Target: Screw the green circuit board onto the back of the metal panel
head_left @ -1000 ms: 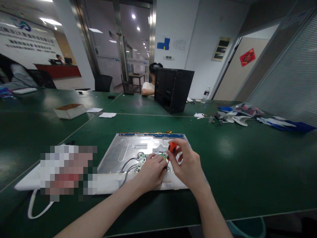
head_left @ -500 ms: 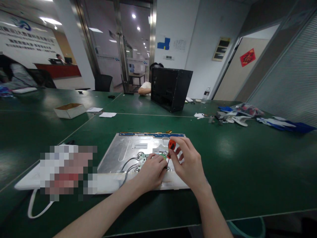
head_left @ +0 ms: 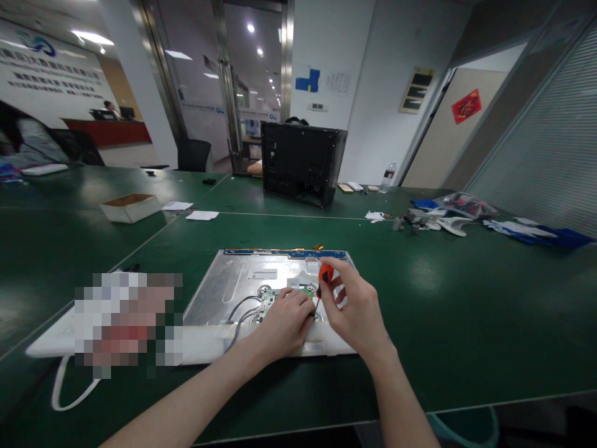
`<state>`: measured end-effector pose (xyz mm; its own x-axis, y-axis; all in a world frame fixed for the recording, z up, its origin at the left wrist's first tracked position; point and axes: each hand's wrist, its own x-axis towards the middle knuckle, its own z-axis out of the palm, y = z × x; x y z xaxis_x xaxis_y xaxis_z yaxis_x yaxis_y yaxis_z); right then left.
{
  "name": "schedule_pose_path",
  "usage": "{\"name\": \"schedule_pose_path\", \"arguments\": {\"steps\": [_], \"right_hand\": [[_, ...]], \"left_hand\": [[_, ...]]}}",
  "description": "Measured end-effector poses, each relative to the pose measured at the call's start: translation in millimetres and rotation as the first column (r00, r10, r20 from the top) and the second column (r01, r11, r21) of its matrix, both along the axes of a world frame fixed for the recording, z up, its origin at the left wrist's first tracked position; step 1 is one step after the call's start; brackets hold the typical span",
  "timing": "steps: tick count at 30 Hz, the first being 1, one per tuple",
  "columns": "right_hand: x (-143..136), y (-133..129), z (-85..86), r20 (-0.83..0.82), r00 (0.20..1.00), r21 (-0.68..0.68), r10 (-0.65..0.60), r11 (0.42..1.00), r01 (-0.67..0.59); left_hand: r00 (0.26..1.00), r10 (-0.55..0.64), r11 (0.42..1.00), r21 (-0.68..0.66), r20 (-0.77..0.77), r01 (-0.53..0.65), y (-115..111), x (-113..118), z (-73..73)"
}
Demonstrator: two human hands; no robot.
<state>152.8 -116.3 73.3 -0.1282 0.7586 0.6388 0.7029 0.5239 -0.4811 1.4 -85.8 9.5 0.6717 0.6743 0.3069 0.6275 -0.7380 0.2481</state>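
An orange and black screwdriver (head_left: 325, 274) is held in my right hand (head_left: 357, 305), pinched at its handle, with the shaft slanting down to the left. Its tip is by the fingertips of my left hand (head_left: 290, 314) and cannot be made out clearly. My left hand is closed, resting over a green circuit board (head_left: 270, 300) and hiding much of it; what its fingers grip is hidden. Beneath lies a silver display panel (head_left: 209, 298) with a blue board strip (head_left: 261, 253) along its far edge. Grey cables (head_left: 239, 323) run from the green board.
Across the green table (head_left: 466, 323) stands a black computer case (head_left: 298, 162), a person partly behind it. A box (head_left: 130, 208) and papers (head_left: 202, 215) lie left. At right are a bottle (head_left: 387, 178), gloves (head_left: 452, 226) and blue cloth (head_left: 559, 236). A white cable (head_left: 58, 392) curls at near left.
The black computer case has shifted left and turned, hiding more of the person behind it. My hands and the screwdriver have hardly moved.
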Motion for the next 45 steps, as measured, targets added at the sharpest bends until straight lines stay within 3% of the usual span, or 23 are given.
{"name": "schedule_pose_path", "arguments": {"steps": [15, 28, 37, 45], "right_hand": [[2.0, -0.4, 3.8, -0.018, 0.999, -0.019, 0.031, 0.999, -0.031], [2.2, 0.9, -3.3, -0.052, 0.999, -0.029, -0.013, 0.999, 0.012], [-0.4, -0.8, 4.4, -0.03, 0.998, -0.038, 0.048, 0.998, -0.049], [0.5, 1.5, 2.7, -0.004, 1.0, -0.012, -0.025, 1.0, 0.025]], "left_hand": [[1.0, 0.005, 1.0, 0.01, -0.018, -0.005, -1.5, -0.1, 3.1], [1.0, -0.007, 1.0, -0.009, 0.003, 0.007, -0.5, -0.3, 1.8], [1.0, 0.001, 1.0, 0.007, -0.012, -0.001, -0.9, 0.0, 2.1], [1.0, 0.002, 1.0, 0.015, -0.018, -0.002, -0.8, -0.4, 2.5]]}}
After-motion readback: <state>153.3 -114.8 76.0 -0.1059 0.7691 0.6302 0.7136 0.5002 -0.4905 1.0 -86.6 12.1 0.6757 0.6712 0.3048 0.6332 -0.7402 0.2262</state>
